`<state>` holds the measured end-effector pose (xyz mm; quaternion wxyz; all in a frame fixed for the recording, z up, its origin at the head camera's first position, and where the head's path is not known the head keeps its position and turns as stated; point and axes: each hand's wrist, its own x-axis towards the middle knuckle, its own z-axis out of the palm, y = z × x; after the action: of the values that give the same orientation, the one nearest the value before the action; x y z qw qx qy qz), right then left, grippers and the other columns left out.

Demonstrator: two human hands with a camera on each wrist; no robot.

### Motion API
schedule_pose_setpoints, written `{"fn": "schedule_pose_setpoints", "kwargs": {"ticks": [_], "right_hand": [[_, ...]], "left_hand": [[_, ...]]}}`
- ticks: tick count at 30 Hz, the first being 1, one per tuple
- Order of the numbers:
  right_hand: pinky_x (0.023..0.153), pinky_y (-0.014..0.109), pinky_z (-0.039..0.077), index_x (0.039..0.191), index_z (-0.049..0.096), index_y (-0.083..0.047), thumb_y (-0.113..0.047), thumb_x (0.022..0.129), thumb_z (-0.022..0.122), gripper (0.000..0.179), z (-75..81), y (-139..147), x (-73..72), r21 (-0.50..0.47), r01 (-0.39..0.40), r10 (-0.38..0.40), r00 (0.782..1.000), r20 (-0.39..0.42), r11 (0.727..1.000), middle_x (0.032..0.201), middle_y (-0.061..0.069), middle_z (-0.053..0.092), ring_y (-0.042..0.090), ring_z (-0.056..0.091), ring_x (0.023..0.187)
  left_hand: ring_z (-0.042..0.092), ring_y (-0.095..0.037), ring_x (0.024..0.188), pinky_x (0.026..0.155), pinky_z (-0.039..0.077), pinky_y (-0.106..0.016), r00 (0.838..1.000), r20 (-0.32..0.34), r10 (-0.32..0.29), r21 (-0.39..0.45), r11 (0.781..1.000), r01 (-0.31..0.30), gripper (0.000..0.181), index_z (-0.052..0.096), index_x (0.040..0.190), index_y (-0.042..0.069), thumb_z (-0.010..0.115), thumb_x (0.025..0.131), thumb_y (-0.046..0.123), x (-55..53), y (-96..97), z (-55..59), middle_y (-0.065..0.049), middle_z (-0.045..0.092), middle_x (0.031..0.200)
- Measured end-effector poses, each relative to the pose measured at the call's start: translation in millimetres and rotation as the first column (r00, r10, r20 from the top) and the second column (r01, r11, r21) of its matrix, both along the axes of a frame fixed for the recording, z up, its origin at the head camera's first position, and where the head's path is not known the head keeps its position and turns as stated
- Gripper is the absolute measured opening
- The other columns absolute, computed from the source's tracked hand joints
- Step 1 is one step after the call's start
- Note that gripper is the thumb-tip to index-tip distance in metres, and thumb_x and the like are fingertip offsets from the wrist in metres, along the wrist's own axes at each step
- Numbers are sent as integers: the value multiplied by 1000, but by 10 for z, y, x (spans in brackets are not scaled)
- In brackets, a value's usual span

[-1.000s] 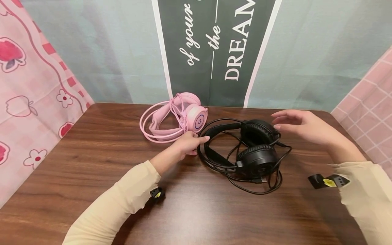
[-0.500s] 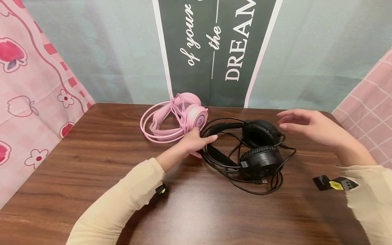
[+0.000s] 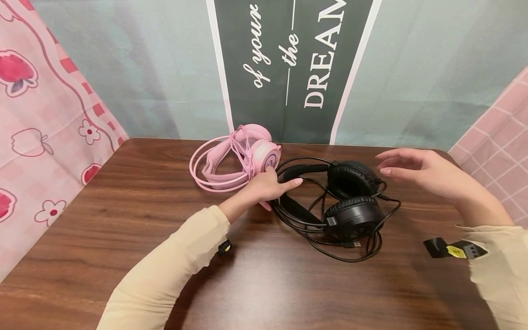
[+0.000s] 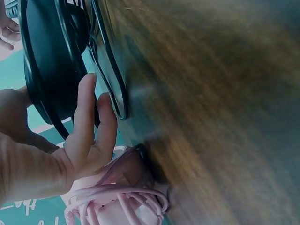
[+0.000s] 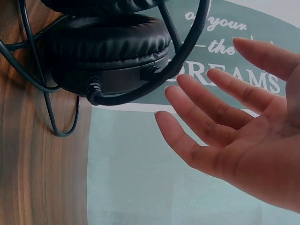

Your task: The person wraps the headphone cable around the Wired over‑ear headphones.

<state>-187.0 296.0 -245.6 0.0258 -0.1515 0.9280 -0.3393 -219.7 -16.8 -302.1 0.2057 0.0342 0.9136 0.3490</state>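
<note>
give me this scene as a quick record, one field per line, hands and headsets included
left hand: at the headband of the black headset, firmness of grip unclear
right hand: fingers extended near the black headset, holding nothing
pink headset: left of the black one
table: brown wood grain
backdrop panel: dark, white lettering

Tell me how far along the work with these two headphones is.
Looks done: the pink over-ear headphones sit on the brown wood-grain table, their pink cable gathered across them.

In hand: the black over-ear headphones; the left hand is at their headband, grip unclear; the right hand hovers nearby.

Probably left: tidying the loose black cable and its USB plug.
</note>
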Motion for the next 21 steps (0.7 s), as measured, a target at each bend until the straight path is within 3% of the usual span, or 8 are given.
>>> {"fn": "schedule_pose_setpoints", "kwargs": {"ticks": [9, 15, 21], "right_hand": [[68, 16, 51, 119, 57, -11, -14, 89, 60, 31, -9, 4, 17, -42, -5, 6, 1000, 24, 999, 94, -11, 65, 10, 64, 79], [68, 15, 50, 120, 57, -10, -14, 88, 61, 32, 2, 21, 17, -15, -3, 3, 1000, 8, 1000, 93, -9, 65, 7, 64, 78], [68, 14, 49, 120, 56, -10, -16, 89, 60, 32, 9, 33, 38, 7, 2, -2, 1000, -1, 1000, 94, -10, 65, 7, 64, 79]], "left_hand": [[60, -19, 43, 46, 55, -30, 997, -45, -57, -174, 984, 48, 69, 35, 125, -5, 60, 85, 45, -27, 44, -1, -27, 51, 115], [58, -17, 39, 44, 54, -28, 996, -62, -60, -212, 976, 46, 55, 33, 123, -5, 58, 86, 27, -24, 58, -33, -31, 52, 115], [58, -19, 39, 42, 53, -29, 995, -68, -67, -178, 982, 54, 74, 30, 128, -6, 60, 84, 46, 23, 69, -80, -30, 50, 118]]}}
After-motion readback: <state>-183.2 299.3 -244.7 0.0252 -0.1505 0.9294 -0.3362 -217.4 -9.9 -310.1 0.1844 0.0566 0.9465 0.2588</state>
